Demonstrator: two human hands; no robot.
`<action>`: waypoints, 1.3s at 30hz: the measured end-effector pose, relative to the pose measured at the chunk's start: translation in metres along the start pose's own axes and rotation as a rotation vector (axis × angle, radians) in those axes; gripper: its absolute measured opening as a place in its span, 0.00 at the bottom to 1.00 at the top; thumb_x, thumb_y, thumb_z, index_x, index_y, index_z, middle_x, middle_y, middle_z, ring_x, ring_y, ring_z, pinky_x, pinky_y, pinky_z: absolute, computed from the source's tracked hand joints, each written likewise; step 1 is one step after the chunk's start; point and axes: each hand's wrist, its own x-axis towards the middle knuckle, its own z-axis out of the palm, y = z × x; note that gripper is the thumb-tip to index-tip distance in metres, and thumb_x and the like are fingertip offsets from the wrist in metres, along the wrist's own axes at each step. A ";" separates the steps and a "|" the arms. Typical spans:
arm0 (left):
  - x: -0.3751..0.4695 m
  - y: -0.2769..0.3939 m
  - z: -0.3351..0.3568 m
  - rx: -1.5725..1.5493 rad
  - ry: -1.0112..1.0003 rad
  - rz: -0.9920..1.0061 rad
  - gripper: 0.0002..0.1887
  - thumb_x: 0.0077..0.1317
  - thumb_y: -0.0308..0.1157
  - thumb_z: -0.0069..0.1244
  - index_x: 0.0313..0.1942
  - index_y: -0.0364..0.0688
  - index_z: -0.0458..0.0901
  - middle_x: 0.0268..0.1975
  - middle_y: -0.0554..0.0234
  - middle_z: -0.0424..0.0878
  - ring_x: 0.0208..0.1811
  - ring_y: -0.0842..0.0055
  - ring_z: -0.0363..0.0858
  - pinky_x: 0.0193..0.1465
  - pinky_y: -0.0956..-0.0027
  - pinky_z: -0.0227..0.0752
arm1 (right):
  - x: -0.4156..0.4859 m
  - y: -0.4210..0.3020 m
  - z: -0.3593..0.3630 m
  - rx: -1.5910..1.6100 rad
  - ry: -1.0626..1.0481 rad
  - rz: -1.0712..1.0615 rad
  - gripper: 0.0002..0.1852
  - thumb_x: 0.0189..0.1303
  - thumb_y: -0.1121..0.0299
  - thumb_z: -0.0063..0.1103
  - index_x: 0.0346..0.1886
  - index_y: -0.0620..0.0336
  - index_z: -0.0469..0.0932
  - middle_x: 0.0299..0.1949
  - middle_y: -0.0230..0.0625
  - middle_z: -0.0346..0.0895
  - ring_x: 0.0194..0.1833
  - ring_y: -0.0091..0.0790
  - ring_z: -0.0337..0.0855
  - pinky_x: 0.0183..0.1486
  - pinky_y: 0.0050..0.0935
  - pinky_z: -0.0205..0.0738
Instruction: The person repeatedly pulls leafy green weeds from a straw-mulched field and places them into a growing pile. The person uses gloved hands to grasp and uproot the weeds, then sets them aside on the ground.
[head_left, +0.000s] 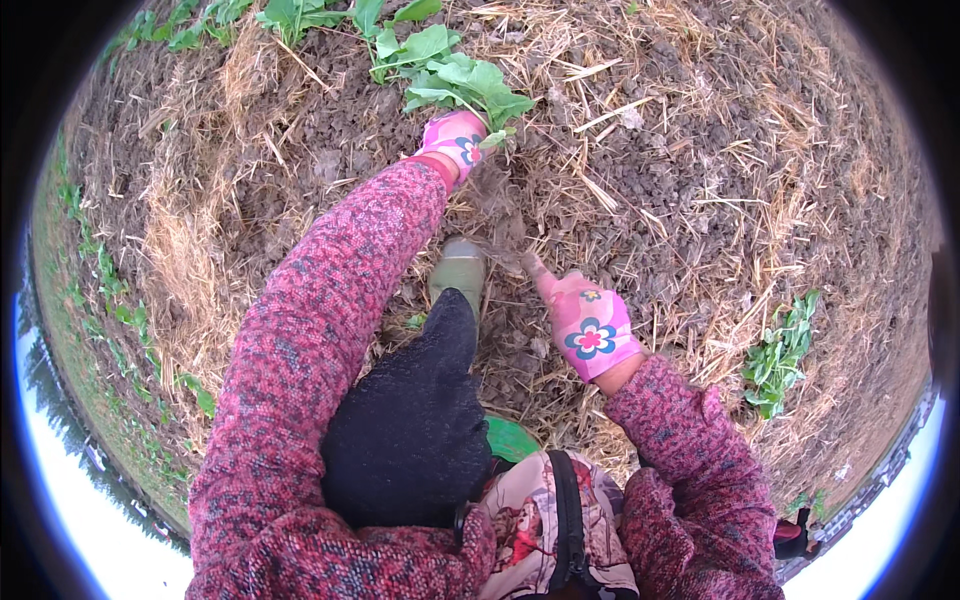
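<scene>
My left hand (455, 144), in a pink glove with a flower print, reaches to the base of a leafy green plant (472, 82). Leaves hang over its fingers, so its grip is hidden. Lower and to the right, my right hand (587, 324) wears a matching glove. Its index finger points down at the straw-strewn soil (525, 217), and the fingertip looks muddy and blurred. The other fingers are tucked out of sight beneath the palm. Between the hands, the grey toe of an olive rubber boot (459, 271) rests on the ground.
More leafy plants (296, 16) grow in a row at the top left. A small heap of green leaves (782, 356) lies on straw at the right. Beside my dark trouser leg (409, 427) shows a green rounded object (511, 439). A plant row (112, 277) runs along the far left.
</scene>
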 end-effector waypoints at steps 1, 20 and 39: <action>0.001 0.002 0.000 0.035 -0.004 0.010 0.17 0.55 0.45 0.56 0.40 0.45 0.81 0.39 0.48 0.83 0.42 0.53 0.81 0.46 0.55 0.73 | 0.012 0.000 0.007 0.015 0.048 0.024 0.29 0.60 0.78 0.41 0.67 0.49 0.61 0.35 0.51 0.78 0.35 0.49 0.83 0.34 0.43 0.77; -0.003 0.004 0.010 0.117 -0.019 0.002 0.14 0.58 0.32 0.51 0.44 0.39 0.82 0.43 0.45 0.83 0.47 0.57 0.82 0.48 0.58 0.75 | -0.020 0.059 0.060 0.444 0.274 0.327 0.19 0.65 0.66 0.47 0.59 0.44 0.69 0.35 0.50 0.80 0.36 0.54 0.81 0.37 0.46 0.75; -0.012 0.042 0.005 -0.589 0.075 -0.561 0.36 0.53 0.61 0.55 0.50 0.38 0.80 0.47 0.49 0.83 0.48 0.57 0.80 0.50 0.61 0.70 | -0.118 0.053 0.115 0.560 0.320 0.440 0.20 0.65 0.64 0.49 0.61 0.44 0.68 0.45 0.49 0.79 0.44 0.53 0.80 0.45 0.43 0.75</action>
